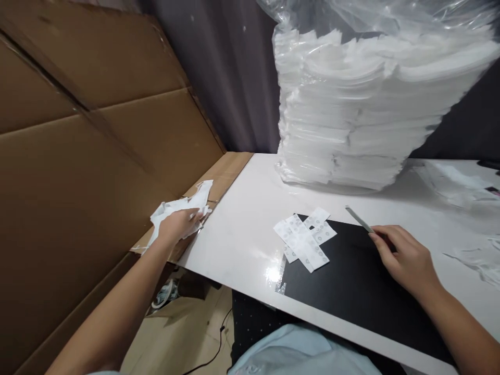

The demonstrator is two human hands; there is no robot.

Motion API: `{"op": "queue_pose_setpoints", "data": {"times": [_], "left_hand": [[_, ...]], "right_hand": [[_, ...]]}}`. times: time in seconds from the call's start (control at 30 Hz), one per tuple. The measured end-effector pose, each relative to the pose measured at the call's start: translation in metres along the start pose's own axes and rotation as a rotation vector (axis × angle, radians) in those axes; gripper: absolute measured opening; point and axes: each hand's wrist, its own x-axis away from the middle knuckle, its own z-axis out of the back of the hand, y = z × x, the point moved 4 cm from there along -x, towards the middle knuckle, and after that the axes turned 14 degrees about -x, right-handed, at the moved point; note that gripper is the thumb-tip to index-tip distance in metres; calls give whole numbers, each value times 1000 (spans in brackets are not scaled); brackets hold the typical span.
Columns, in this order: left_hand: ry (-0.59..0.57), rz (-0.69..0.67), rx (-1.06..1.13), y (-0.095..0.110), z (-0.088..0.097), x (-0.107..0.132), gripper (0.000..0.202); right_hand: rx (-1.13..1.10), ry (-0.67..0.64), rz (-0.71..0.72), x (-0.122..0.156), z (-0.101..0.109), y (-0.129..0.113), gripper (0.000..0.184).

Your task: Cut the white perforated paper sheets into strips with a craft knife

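Note:
My left hand [178, 225] is at the left edge of the table, its fingers closed on a white paper scrap [201, 194] among other crumpled white scraps. These lie on a brown cardboard flap [230, 165]. On the right, my right hand [404, 255] pinches a thin, flat grey strip-like tool [358, 219] between thumb and fingers, its far end pointing up and left. The tool is above a black mat [351, 276]. Several white printed paper pieces [302, 240] with small round marks lie crossed over one another on the mat's left corner.
A tall stack of white sheets [351, 114] in clear plastic stands at the back of the white table [238, 229]. Cardboard [97, 172] walls the left side. More clear plastic [457, 182] and white scraps [478, 260] lie at right. A dark curtain [219, 67] hangs behind.

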Motion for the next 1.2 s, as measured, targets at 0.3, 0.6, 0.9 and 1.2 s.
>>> {"op": "queue_pose_setpoints", "data": {"times": [0.3,0.6,0.9,1.2], "left_hand": [[40,64,-66,-1,7,0,28],[-39,-205,33,5,-1,-9,28],[139,-150,268,14,31,-20,31],[384,-317,760,119,130,-5,28]], "right_hand": [[-5,-3,-49,5,-2,3,25],[-4,-39,-13,5,-4,4,24],[5,-30,13,2,-2,1,20],[10,-1,-12,2,-2,5,13]]}}
